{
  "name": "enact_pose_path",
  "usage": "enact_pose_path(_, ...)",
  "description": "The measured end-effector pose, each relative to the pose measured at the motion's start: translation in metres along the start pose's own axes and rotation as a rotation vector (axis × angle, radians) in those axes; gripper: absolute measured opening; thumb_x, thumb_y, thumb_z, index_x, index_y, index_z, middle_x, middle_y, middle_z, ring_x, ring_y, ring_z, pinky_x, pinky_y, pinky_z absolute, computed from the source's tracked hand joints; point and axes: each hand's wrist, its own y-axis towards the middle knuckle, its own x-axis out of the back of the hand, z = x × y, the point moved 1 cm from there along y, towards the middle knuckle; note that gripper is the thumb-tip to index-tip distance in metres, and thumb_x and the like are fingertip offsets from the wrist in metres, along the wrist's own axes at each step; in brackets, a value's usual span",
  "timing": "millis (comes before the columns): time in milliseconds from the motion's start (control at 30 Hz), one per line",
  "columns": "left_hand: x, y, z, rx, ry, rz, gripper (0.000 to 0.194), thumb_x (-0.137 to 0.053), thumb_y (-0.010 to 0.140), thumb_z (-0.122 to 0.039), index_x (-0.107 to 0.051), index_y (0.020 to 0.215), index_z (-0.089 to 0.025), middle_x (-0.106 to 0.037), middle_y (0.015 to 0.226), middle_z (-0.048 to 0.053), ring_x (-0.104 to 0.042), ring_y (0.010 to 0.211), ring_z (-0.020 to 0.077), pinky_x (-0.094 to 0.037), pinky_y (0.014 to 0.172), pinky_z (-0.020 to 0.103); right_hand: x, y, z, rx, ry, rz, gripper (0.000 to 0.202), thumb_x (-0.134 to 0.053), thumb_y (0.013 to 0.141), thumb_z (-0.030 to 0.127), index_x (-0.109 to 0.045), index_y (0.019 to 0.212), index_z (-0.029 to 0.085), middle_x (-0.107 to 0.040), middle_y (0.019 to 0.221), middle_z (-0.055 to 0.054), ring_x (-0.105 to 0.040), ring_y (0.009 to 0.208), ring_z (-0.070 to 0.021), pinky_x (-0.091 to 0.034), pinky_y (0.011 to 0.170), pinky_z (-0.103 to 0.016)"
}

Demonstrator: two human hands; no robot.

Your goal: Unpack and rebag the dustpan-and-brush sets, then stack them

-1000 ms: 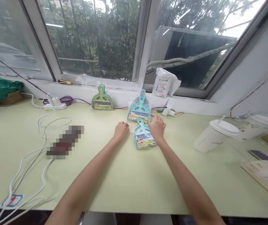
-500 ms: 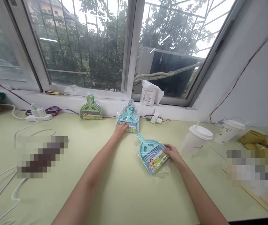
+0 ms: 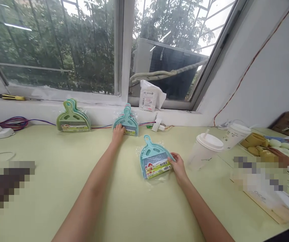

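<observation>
My left hand point(image 3: 118, 131) is at the lower left of a stack of dustpan-and-brush sets point(image 3: 127, 117) leaning on the wall under the window; its fingers curl against the front set, a turquoise one in clear wrap. On the right, my right hand point(image 3: 179, 165) pinches the right edge of another turquoise dustpan-and-brush set point(image 3: 155, 154). This one is bagged in clear plastic, has a printed label across its bristles, and tilts with its handle away from me. Further left, a second stack of dustpan sets point(image 3: 72, 116), green in front, leans against the wall.
Two lidded white cups point(image 3: 207, 149) stand right of my right hand. A white-wrapped packet point(image 3: 150, 95) and a screwdriver point(image 3: 11, 96) lie on the sill. Cables point(image 3: 15, 123) run along the wall. At far right, another person's hand point(image 3: 284, 158) is near yellow items point(image 3: 257, 148).
The view has swung right, and another person's hands now show at the right edge. My left fingers are more curled at the stack. The set in my right hand has turned a little more upright.
</observation>
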Motion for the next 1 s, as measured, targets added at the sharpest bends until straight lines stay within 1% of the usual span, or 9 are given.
enact_pose_path(200, 0.010, -0.012, -0.001, -0.097, 0.037, -0.065, 0.022, -0.046, 0.087, -0.017, -0.061, 0.102, -0.016, -0.057, 0.107, 0.019, -0.052, 0.105, 0.0335, -0.037, 0.090, 0.047, 0.000, -0.002, 0.003, -0.014, -0.018, 0.020, 0.043, -0.075, 0.056, 0.042, -0.058, 0.091, 0.023, -0.065, 0.096, -0.005, -0.062, 0.087, -0.0220, -0.050, 0.070, -0.031)
enact_pose_path(300, 0.018, -0.016, -0.001, -0.142, -0.028, -0.121, 0.036, -0.043, 0.086, -0.013, -0.055, 0.119, -0.016, -0.053, 0.123, 0.020, -0.047, 0.117, 0.0333, -0.032, 0.098, 0.049, 0.001, -0.002, 0.002, -0.016, -0.019, 0.032, 0.043, -0.073, 0.057, 0.042, -0.057, 0.092, 0.023, -0.065, 0.097, -0.005, -0.061, 0.085, -0.0212, -0.049, 0.071, -0.031)
enact_pose_path(400, 0.022, -0.013, -0.001, -0.251, -0.114, -0.134, 0.048, -0.042, 0.084, -0.009, -0.050, 0.130, -0.022, -0.042, 0.141, 0.015, -0.036, 0.132, 0.0304, -0.025, 0.106, 0.048, 0.000, -0.002, 0.001, -0.022, -0.018, 0.043, 0.043, -0.073, 0.057, 0.043, -0.056, 0.092, 0.024, -0.065, 0.097, -0.004, -0.062, 0.082, -0.0206, -0.049, 0.068, -0.031)
enact_pose_path(467, 0.021, -0.009, -0.002, -0.277, -0.125, -0.109, 0.052, -0.041, 0.082, -0.005, -0.049, 0.131, -0.024, -0.041, 0.143, 0.014, -0.035, 0.133, 0.0294, -0.027, 0.105, 0.048, 0.000, -0.001, 0.000, -0.021, -0.019, 0.047, 0.043, -0.072, 0.057, 0.043, -0.056, 0.092, 0.024, -0.064, 0.096, -0.004, -0.061, 0.081, -0.0205, -0.048, 0.067, -0.030)
enact_pose_path(600, 0.018, -0.001, -0.004, -0.236, -0.084, -0.083, 0.058, -0.039, 0.078, 0.000, -0.050, 0.130, -0.023, -0.046, 0.138, 0.017, -0.040, 0.127, 0.0313, -0.032, 0.100, 0.048, -0.001, 0.002, -0.002, -0.006, -0.016, 0.051, 0.041, -0.071, 0.057, 0.042, -0.056, 0.090, 0.024, -0.064, 0.092, -0.003, -0.061, 0.079, -0.0203, -0.048, 0.066, -0.030)
enact_pose_path(733, 0.021, 0.001, -0.005, -0.225, -0.054, -0.071, 0.057, -0.043, 0.077, -0.003, -0.050, 0.130, -0.024, -0.047, 0.135, 0.017, -0.043, 0.124, 0.0323, -0.034, 0.098, 0.048, -0.001, 0.004, -0.004, 0.003, 0.005, 0.048, 0.039, -0.071, 0.057, 0.039, -0.056, 0.089, 0.024, -0.065, 0.088, -0.003, -0.062, 0.076, -0.0196, -0.048, 0.064, -0.030)
enact_pose_path(800, 0.029, 0.000, -0.006, -0.231, -0.041, -0.053, 0.054, -0.046, 0.078, -0.007, -0.050, 0.130, -0.024, -0.047, 0.135, 0.016, -0.043, 0.123, 0.0330, -0.033, 0.098, 0.048, -0.001, 0.004, -0.004, 0.003, 0.024, 0.048, 0.039, -0.072, 0.056, 0.039, -0.057, 0.089, 0.024, -0.065, 0.088, -0.003, -0.062, 0.074, -0.0192, -0.047, 0.063, -0.029)
enact_pose_path(900, 0.051, -0.005, -0.009, -0.212, -0.095, -0.054, 0.047, -0.049, 0.081, -0.017, -0.052, 0.128, -0.022, -0.046, 0.136, 0.016, -0.042, 0.124, 0.0335, -0.031, 0.100, 0.049, 0.000, 0.004, -0.002, -0.002, 0.065, 0.041, 0.040, -0.074, 0.054, 0.039, -0.057, 0.087, 0.024, -0.065, 0.085, -0.002, -0.061, 0.072, -0.0182, -0.046, 0.061, -0.028)
enact_pose_path(1000, 0.080, -0.019, -0.018, -0.094, -0.284, -0.102, 0.041, -0.048, 0.087, -0.032, -0.052, 0.126, -0.021, -0.045, 0.138, 0.015, -0.041, 0.126, 0.0320, -0.030, 0.103, 0.048, 0.001, 0.002, -0.001, -0.022, 0.127, 0.021, 0.043, -0.076, 0.050, 0.039, -0.056, 0.086, 0.024, -0.064, 0.083, -0.001, -0.059, 0.067, -0.0164, -0.045, 0.058, -0.027)
